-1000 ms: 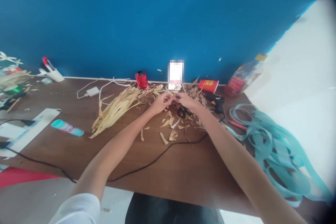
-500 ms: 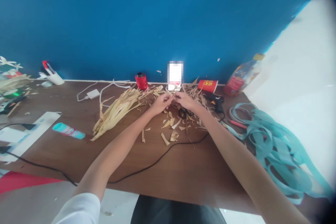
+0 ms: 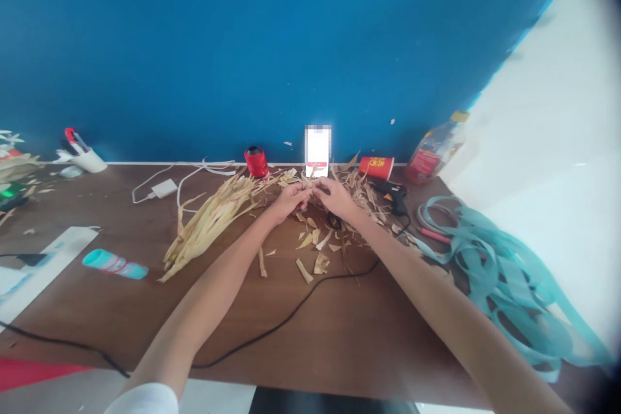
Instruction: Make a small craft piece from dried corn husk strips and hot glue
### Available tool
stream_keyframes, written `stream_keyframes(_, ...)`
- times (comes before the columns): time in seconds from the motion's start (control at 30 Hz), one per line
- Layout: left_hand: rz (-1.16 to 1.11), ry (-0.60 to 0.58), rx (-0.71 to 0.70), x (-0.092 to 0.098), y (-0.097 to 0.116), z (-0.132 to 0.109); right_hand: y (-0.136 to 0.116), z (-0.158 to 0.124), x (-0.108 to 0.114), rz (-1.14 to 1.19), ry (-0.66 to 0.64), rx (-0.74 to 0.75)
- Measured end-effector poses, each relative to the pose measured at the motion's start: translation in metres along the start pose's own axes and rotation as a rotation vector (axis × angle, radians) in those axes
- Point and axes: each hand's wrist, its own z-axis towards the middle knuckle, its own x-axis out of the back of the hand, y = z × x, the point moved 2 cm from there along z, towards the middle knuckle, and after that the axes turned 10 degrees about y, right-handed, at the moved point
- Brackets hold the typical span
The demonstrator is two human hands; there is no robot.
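Near the back of the table, my left hand (image 3: 291,200) and my right hand (image 3: 334,196) meet at the fingertips, both closed in a pinch. Between them is a small pale piece of dried husk, mostly covered by my fingers. Loose husk scraps (image 3: 321,264) lie below and around my hands. Partly under my right hand shows a black looped handle (image 3: 334,220), perhaps scissors. To the left rests a bundle of long dried husks (image 3: 208,223). A lit phone (image 3: 317,145) stands upright just beyond my fingers.
Along the wall are a red roll (image 3: 256,162), a red paper cup (image 3: 377,167) on its side and a bottle (image 3: 429,155). A black glue gun (image 3: 396,197) and tangled teal ribbon (image 3: 504,278) lie right. A teal tube (image 3: 115,264) and black cable (image 3: 291,315) lie nearer me.
The view has tilted and shifted slightly, so the table things sit lower and further left. My hands stay pinched together in the same place, with only small finger movement.
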Motion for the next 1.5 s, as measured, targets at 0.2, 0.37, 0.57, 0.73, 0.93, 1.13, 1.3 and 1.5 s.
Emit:
stream_keyframes(0.2, 0.017, -0.006, -0.006, -0.001, 0.0, 0.0, -0.004, -0.017, 0.0, -0.204, 0.192, 0.265)
stream_keyframes(0.37, 0.024, 0.009, 0.011, -0.002, 0.0, -0.001, -0.001, -0.024, -0.003, -0.269, 0.202, 0.324)
stream_keyframes(0.57, 0.029, -0.026, 0.003, -0.002, 0.0, -0.002, 0.003, -0.028, -0.006, -0.4, 0.22, 0.353)
stream_keyframes(0.73, 0.044, -0.047, 0.007, 0.0, -0.002, -0.002, 0.003, -0.029, -0.005, -0.507, 0.183, 0.374)
stream_keyframes(0.93, 0.048, -0.065, 0.001, 0.0, -0.001, -0.002, -0.003, -0.031, -0.01, -0.845, 0.162, 0.435)
stream_keyframes(1.13, 0.065, -0.011, -0.01, -0.001, -0.004, 0.0, -0.004, -0.03, -0.014, -0.954, 0.16, 0.416)
stream_keyframes(1.3, 0.079, 0.027, 0.014, -0.003, -0.005, 0.002, -0.004, -0.03, -0.014, -0.909, 0.138, 0.37)
stream_keyframes(1.5, 0.07, 0.028, 0.024, -0.005, -0.004, 0.001, -0.004, -0.029, -0.014, -0.876, 0.111, 0.346)
